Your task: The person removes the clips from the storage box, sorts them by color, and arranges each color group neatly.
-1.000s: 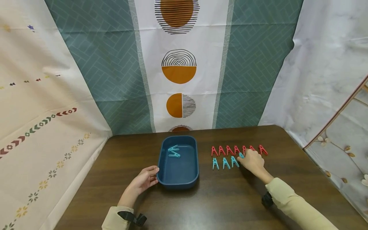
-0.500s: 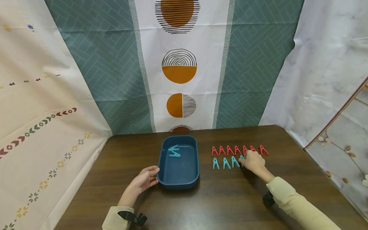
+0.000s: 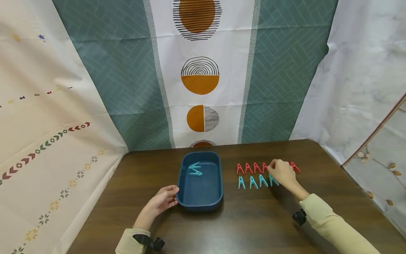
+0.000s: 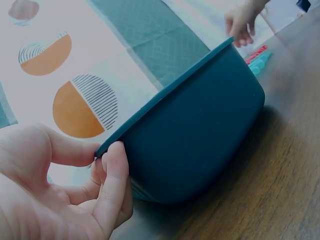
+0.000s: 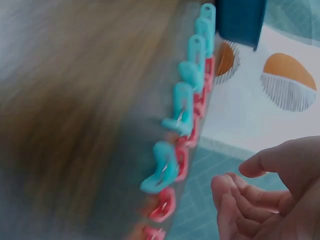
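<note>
My left hand (image 3: pixel 161 200) grips the near left corner of a dark blue tray (image 3: pixel 219 183), thumb on the rim and fingers curled against the wall (image 4: pixel 200 135). Two teal clothespins (image 3: pixel 195 169) lie inside it. To the tray's right run a row of red clothespins (image 3: pixel 252 168) and, nearer me, a row of teal clothespins (image 3: pixel 253 182). My right hand (image 3: pixel 280 173) hovers over the right end of both rows, fingertips at the red row. In the right wrist view that hand (image 5: pixel 265 195) is loosely curled and holds nothing, just above the teal pegs (image 5: pixel 182 107).
The brown wooden table (image 3: pixel 253 225) is backed by hanging patterned cloths (image 3: pixel 200 77) on the far side and both flanks. The table's right edge (image 3: pixel 349 180) lies close beyond the clothespin rows.
My right hand has set the teal clothespin it pinched down at the right end of the teal row and shifted toward the red row. My left hand stays on the tray.
</note>
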Demonstrator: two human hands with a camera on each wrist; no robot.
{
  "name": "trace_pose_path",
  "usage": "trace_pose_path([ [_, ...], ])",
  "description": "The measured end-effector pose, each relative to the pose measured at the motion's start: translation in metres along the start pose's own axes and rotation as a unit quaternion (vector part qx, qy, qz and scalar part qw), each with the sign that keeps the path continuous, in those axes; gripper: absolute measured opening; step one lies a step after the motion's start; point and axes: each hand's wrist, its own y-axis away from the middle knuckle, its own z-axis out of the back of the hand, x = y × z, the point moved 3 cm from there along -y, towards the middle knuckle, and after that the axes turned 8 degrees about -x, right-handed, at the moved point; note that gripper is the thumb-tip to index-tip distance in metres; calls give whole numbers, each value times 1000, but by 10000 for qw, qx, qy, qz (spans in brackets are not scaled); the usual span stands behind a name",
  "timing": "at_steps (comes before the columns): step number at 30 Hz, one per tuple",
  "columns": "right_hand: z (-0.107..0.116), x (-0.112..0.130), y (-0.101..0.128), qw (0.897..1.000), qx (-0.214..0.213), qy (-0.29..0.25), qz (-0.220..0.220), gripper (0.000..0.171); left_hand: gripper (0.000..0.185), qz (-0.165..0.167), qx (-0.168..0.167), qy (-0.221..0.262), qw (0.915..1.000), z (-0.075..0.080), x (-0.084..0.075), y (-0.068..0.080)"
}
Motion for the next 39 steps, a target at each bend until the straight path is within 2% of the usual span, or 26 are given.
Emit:
trace_pose_path([
  [6,-8,24,-4,9988,-179,-237,384,14,16,11,-64,-62,10000,-1,3,-1],
  [11,-22,51,-7,9974,-122,-368,614,12,19,-6,-42,-70,10000,2,2,0],
  [20,-41,91,-8,9912,254,-759,1051,11,22,-10,-6,-40,10000,5,1,1],
  [29,-61,119,-15,9844,506,-1055,1313,7,18,29,-36,26,10000,4,-1,0],
  [39,-92,146,-25,9731,747,-1327,1730,12,15,41,-41,40,10000,3,2,-1],
])
